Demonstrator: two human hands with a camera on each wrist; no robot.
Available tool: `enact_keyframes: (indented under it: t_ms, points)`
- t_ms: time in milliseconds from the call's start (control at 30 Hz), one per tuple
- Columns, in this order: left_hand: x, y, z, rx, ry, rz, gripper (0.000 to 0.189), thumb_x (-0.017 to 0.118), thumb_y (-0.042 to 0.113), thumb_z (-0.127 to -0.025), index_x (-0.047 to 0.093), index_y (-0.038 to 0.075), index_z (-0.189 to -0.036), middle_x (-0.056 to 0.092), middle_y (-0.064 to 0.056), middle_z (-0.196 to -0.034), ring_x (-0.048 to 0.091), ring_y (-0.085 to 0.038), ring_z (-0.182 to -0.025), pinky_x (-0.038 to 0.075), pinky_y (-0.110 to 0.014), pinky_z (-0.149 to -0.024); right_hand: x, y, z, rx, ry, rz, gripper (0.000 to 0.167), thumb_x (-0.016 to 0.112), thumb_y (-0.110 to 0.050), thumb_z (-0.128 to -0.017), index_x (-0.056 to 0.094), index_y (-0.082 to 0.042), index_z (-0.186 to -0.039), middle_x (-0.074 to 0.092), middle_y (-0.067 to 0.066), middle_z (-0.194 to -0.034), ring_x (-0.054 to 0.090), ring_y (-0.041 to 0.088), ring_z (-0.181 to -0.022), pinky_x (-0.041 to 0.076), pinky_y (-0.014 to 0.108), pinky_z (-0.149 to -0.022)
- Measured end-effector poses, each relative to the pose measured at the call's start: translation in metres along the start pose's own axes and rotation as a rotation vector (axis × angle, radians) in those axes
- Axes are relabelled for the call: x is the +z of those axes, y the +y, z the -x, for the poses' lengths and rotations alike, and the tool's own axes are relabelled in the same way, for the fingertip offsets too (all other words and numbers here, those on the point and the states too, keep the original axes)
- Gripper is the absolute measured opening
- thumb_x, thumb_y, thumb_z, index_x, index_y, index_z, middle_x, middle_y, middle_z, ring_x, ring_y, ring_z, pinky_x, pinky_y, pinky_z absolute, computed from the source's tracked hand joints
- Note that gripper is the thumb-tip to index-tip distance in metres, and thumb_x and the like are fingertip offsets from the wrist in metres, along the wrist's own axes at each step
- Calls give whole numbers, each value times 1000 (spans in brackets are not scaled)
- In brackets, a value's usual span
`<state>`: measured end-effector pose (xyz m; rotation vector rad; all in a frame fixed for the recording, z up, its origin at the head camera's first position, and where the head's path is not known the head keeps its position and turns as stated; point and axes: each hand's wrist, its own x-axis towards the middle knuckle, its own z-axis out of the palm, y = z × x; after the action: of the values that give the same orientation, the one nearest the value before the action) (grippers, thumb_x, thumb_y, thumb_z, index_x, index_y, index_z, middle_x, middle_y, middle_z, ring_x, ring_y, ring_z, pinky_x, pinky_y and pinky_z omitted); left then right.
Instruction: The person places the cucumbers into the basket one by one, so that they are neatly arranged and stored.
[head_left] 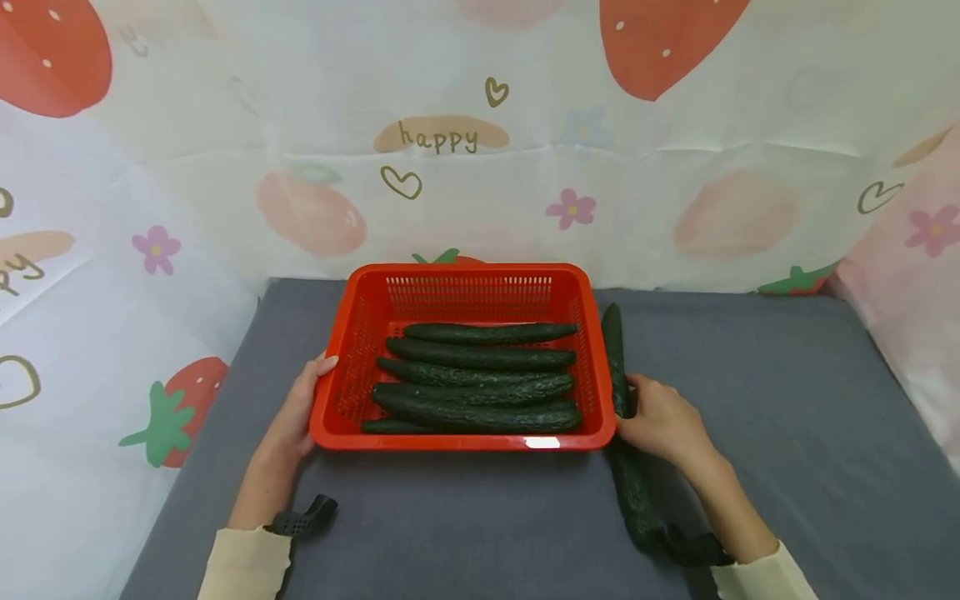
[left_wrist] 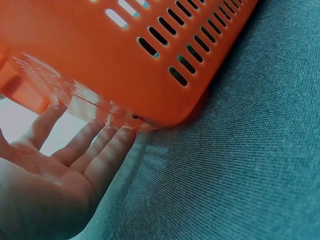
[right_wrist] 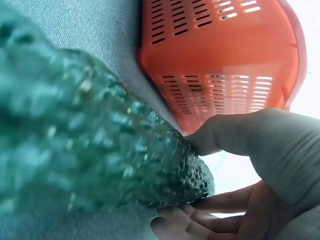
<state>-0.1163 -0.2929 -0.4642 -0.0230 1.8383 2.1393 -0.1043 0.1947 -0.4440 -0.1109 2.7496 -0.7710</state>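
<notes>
My right hand (head_left: 663, 421) grips a long dark green cucumber (head_left: 632, 492) just right of the red plastic basket (head_left: 465, 442). In the right wrist view, the thumb is on one side of this cucumber (right_wrist: 100, 135) and the fingers curl round the other. Its bumpy skin fills much of that view. My left hand (head_left: 296, 408) is at the basket's left side. Its fairly straight fingers touch the slotted wall, as the left wrist view shows, with the palm away from the basket. Inside the basket, several cucumbers (head_left: 480, 358) lie side by side, roughly crosswise.
A grey cloth (head_left: 750, 417) covers the table beneath the basket. Behind it hangs a white curtain (head_left: 465, 208) printed with strawberries, flowers and hearts. Dark wrist straps (head_left: 303, 521) sit by the cream sleeves.
</notes>
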Motion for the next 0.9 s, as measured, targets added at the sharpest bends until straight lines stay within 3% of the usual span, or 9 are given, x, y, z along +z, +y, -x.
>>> enact_keyframes:
  t_ms: [133,333,500,600,767,900]
  points:
    - [0,-1,0,10,-12,6,38,36,43,-113,41,24,-146,67,7,-123,70,-5,-103,62,-26,-88,-3,2,4,20,-7,17,78,75,-36,-92,49,12,-147,65,9,-74,60,21,-65,46,36,-54]
    - [0,-2,3,-18,-18,29,33,35,41,-113,43,29,-142,69,10,-120,71,-4,-102,63,-25,-88,-7,7,10,36,-11,60,74,75,-30,-91,51,11,-147,75,22,-106,71,32,-85,54,42,-59]
    - [0,-1,0,3,-21,20,34,35,41,-113,43,26,-143,68,9,-121,71,-5,-102,63,-26,-88,-8,8,11,43,19,99,70,75,-32,-92,55,9,-145,73,17,-95,67,28,-76,51,42,-56]
    - [0,0,0,9,-23,19,34,34,41,-114,43,25,-143,68,9,-121,70,-5,-103,62,-26,-87,-7,8,11,35,16,101,69,75,-34,-92,57,9,-143,74,16,-96,68,27,-79,53,44,-59]
    - [1,0,1,4,-19,30,32,35,40,-113,44,26,-141,68,9,-119,71,-5,-101,63,-26,-87,-4,10,10,21,4,73,68,76,-34,-93,57,11,-141,74,16,-95,68,26,-78,55,45,-62]
    - [0,0,1,20,-36,43,32,35,38,-114,44,24,-141,69,9,-120,72,-5,-101,63,-26,-87,-3,13,11,-1,-1,18,67,76,-32,-94,57,15,-139,68,11,-80,60,20,-66,51,40,-61]
